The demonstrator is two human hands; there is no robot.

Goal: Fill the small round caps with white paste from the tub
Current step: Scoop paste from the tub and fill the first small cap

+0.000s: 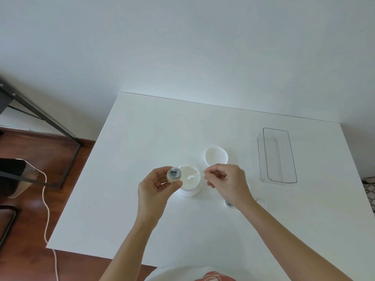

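Observation:
An open white tub (190, 182) of white paste stands mid-table. My left hand (156, 184) holds a small round cap (174, 174) just left of the tub's rim, its opening facing up with some paste inside. My right hand (227, 180) pinches a thin white spatula (194, 176) whose tip lies in the paste. Another small cap (228, 203) sits on the table, partly hidden under my right wrist. A clear ring-shaped piece (261, 202) lies to its right.
The tub's white lid (216, 156) lies upside down behind the tub. A clear plastic rectangular bin (277, 156) stands at the right. The white table (142, 220) ends at the left over a wood floor with a cord and black metal legs.

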